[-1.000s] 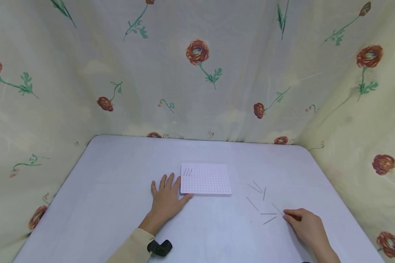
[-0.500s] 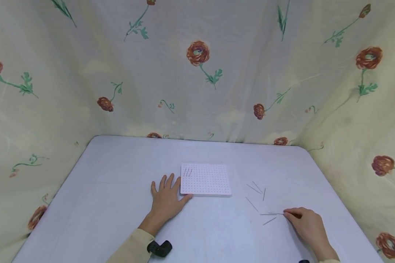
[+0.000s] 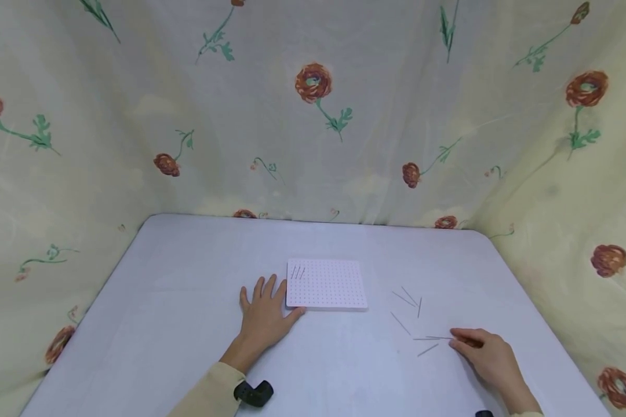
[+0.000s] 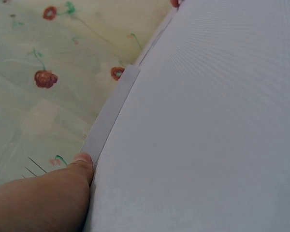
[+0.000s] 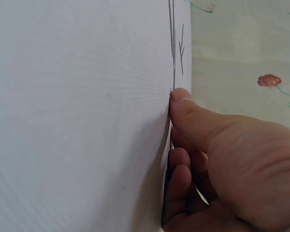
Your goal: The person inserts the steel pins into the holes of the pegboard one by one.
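Thin rod (image 3: 439, 337) pinched near its end by the right hand (image 3: 487, 356), with the perforated board (image 3: 334, 284) well apart towards its 10 o'clock.
The left hand (image 3: 263, 318) lies spread on the bench (image 3: 203, 260) at the board's 8 o'clock, thumb against the near edge, probably to keep the board from sliding; the right thumb and forefinger pinch the rod, likely by its end so that most of its length stays free, pointing to 9 o'clock; whether it touches the rod lying beside it I cannot tell; from the left hand it lies at 3 o'clock; loose rods (image 3: 400, 323) lie between board and right hand, seemingly for easy reach; three upright rods (image 3: 298, 273) stand at the board's 10 o'clock corner.
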`<state>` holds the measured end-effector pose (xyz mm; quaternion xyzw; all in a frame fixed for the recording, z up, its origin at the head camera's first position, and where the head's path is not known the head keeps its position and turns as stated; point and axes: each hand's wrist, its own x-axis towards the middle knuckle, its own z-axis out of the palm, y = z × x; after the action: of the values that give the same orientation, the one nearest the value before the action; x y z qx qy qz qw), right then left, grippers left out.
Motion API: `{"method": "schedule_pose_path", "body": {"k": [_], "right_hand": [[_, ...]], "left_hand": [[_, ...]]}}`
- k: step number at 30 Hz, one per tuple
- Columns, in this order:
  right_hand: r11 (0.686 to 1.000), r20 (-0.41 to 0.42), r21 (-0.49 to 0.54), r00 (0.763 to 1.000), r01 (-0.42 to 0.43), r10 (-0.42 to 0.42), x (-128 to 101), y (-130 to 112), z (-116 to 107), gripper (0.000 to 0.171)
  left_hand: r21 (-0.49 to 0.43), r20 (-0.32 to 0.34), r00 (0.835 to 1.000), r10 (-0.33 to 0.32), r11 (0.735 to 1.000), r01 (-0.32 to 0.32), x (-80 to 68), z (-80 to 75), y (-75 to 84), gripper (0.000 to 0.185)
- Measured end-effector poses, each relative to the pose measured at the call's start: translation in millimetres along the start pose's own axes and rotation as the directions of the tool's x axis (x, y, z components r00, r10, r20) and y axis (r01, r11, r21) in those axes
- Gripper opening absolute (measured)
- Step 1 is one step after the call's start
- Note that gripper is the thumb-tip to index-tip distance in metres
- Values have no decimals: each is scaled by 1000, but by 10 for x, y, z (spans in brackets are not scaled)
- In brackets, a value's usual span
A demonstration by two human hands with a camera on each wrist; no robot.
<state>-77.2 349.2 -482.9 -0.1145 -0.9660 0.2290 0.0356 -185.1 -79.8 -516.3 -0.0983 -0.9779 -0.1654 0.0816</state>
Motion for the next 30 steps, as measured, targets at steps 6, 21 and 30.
{"method": "schedule_pose_path", "body": {"k": [6, 21, 30], "right_hand": [[1000, 29, 2, 1000, 11, -11, 29, -18, -17, 35], [995, 23, -83, 998, 56, -54, 39, -80, -6, 12], [962, 49, -190, 981, 196, -190, 42, -86, 58, 7]], "left_hand": [[8, -6, 1000, -2, 1000, 2, 10, -2, -4, 81], [-5, -3, 1000, 1, 1000, -1, 6, 4, -6, 81], [0, -11, 1000, 6, 1000, -6, -3, -27, 11, 80]]}}
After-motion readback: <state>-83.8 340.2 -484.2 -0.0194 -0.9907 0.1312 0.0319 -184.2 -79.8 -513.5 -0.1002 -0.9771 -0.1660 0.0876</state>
